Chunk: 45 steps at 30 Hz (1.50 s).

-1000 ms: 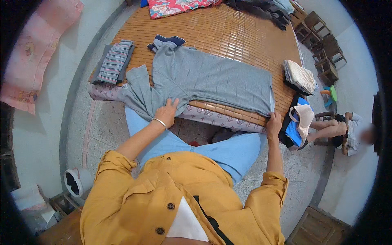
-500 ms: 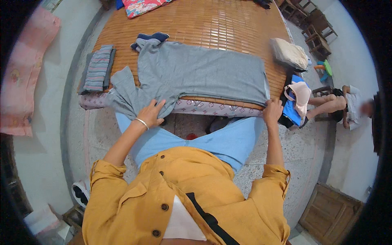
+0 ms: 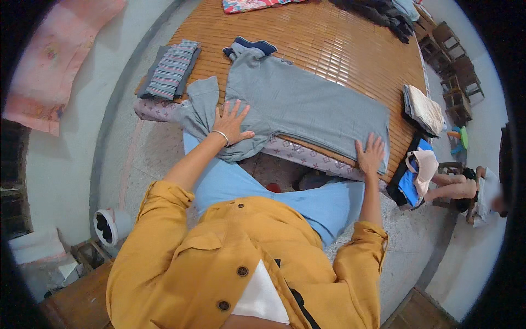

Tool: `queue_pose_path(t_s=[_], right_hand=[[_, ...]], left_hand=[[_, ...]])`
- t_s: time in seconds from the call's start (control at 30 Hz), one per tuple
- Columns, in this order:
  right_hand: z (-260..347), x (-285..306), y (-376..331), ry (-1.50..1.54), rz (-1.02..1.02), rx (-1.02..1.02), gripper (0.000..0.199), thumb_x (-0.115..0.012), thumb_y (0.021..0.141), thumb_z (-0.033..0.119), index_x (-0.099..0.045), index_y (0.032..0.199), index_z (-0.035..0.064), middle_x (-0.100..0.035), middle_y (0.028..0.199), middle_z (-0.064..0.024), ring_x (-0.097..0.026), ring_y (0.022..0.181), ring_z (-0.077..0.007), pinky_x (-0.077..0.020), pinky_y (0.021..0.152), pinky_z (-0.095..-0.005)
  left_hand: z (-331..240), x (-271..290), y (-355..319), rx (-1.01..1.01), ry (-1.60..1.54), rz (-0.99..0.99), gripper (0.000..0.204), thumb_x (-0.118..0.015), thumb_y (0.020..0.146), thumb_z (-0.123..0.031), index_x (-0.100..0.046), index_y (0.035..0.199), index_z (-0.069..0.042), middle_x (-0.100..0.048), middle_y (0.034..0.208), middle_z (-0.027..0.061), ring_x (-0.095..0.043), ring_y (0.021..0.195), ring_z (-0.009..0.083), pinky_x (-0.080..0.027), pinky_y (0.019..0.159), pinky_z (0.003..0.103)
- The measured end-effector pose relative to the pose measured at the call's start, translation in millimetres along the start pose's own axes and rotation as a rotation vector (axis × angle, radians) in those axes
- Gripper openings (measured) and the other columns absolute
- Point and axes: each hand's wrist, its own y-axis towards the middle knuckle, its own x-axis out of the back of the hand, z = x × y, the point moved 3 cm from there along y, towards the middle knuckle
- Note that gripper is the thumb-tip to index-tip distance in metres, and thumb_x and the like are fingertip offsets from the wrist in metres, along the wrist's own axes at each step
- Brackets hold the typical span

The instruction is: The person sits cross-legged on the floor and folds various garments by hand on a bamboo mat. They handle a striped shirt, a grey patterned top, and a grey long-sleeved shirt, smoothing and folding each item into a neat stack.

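Note:
A grey short-sleeved polo shirt point(image 3: 312, 101) lies sideways along the near edge of the bamboo-matted bed point(image 3: 350, 46). Its dark-trimmed collar points to the far left, and its hem is at the right. My left hand point(image 3: 233, 125) presses on the shirt near the sleeve and shoulder, fingers spread. Flat on the cloth near the hem rests my right hand point(image 3: 371, 155), its fingers also spread. One sleeve and part of the shirt's side droop over the bed's front edge toward my lap.
Folded striped and grey clothes point(image 3: 172, 70) sit at the left. To the right are a folded cream pile point(image 3: 423, 112) and a beige bra point(image 3: 424, 170) on blue and black clothing. Dark clothes point(image 3: 378, 16) lie at the far side. Another person point(image 3: 466, 189) sits beyond the right edge.
My right hand has let go of the hem corner and now lies spread on the shirt. My left hand's fingers have spread wider over the cloth. The whole view has shifted and tilted.

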Motion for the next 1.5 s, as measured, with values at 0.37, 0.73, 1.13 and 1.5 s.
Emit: queue_pose_path(t_s=[0.37,0.73,1.13,1.5], right_hand=[[109.8,8.9,48.3,0.208,0.007,0.309,0.062,-0.046,0.087,0.046,-0.039,0.130,0.0027,-0.032,0.136,-0.0257,-0.026,0.128,-0.0414,-0.0210,0.102,-0.0540],[177.7,-31.9,99.8,0.105,-0.120,0.353,0.060,-0.038,0.089,0.050,-0.028,0.140,0.0189,-0.021,0.146,-0.0121,-0.017,0.135,-0.0309,-0.0101,0.108,-0.0512],[181.1,-18.1,92.6,0.079,-0.164,0.345,0.056,-0.038,0.090,0.045,-0.031,0.139,0.0193,-0.024,0.146,-0.0090,-0.018,0.135,-0.0290,-0.0111,0.108,-0.0496],[182.2,-19.8,95.9,0.080,-0.211,0.368,0.055,-0.041,0.089,0.043,-0.032,0.138,0.0208,-0.026,0.144,-0.0093,-0.021,0.134,-0.0294,-0.0129,0.107,-0.0509]], left_hand=[[54.9,12.1,57.8,0.009,-0.578,-0.530,0.055,-0.068,0.072,-0.025,-0.048,0.118,-0.002,-0.049,0.120,0.0184,-0.047,0.109,0.0352,-0.039,0.092,0.037],[76.4,7.3,150.6,0.250,-0.675,-0.635,0.076,-0.075,0.064,-0.031,-0.039,0.123,0.000,-0.048,0.116,0.0222,-0.045,0.111,0.0357,-0.036,0.095,0.040],[80.0,48.6,218.9,0.447,-0.851,-0.443,0.075,-0.081,0.054,-0.037,-0.045,0.115,-0.011,-0.054,0.112,0.0144,-0.049,0.105,0.0300,-0.037,0.094,0.040],[135.7,15.8,243.9,0.175,-1.508,-0.637,0.033,-0.060,0.074,-0.006,-0.056,0.106,-0.003,-0.060,0.094,0.0070,-0.056,0.084,0.0189,-0.044,0.078,0.030]])
